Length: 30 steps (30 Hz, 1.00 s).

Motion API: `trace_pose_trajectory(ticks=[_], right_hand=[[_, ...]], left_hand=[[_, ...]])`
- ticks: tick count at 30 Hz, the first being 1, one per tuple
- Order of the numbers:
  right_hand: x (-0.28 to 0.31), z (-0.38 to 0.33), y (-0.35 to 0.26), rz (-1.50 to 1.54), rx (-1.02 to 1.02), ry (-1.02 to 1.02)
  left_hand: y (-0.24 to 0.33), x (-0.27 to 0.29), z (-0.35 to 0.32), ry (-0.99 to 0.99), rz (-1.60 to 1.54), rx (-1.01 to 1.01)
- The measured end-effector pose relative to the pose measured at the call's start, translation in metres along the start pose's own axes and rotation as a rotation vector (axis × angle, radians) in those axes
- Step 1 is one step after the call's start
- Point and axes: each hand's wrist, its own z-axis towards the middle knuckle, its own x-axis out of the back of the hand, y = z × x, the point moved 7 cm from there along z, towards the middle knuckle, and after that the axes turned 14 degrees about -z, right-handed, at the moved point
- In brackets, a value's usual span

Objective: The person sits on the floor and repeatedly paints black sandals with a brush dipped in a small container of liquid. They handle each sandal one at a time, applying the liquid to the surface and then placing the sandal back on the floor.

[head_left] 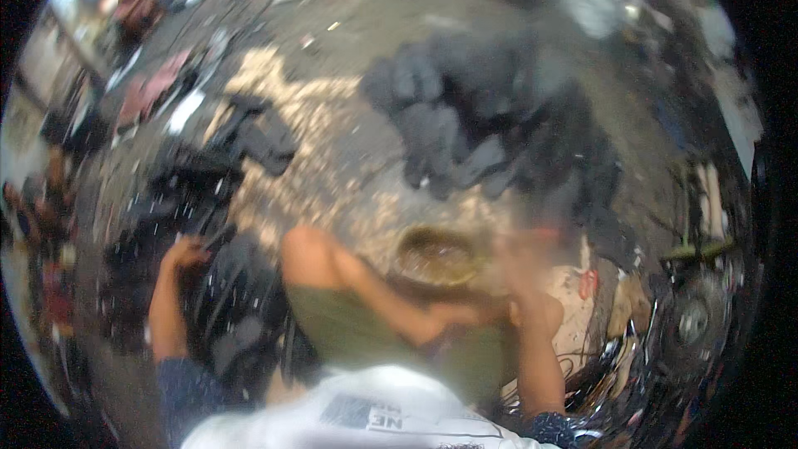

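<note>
On the left, my left hand reaches down to a pile of dark pieces, its fingers closed on the edge of a dark flat piece. My right hand is smeared by motion just right of a round bowl that holds brownish stuff. Whether its fingers hold anything cannot be made out; a blurred red patch shows beside them. Beyond the bowl, a wide heap of dark grey rounded pieces lies on the ground.
My bent legs lie between the hands. Pale scraps cover the ground ahead, with another dark cluster on them. A red loop-shaped thing lies right of my knee. At the far right stands a greenish frame-like thing.
</note>
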Motion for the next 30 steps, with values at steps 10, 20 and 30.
trace_pose_trajectory(ticks=[10, 20, 30], right_hand=[[-0.12, 0.004, -0.072, -0.736, 0.63, -0.218], [0.047, -0.01, -0.02, -0.387, 0.269, 0.063], [0.103, -0.029, -0.085, 0.637, 0.05, 0.387]], left_hand=[[0.282, 0.093, -0.076, 0.634, 0.323, -0.621], [0.323, -0.019, -0.071, 0.402, -0.749, -0.29], [0.39, 0.004, -0.053, 0.171, -1.564, -0.253]])
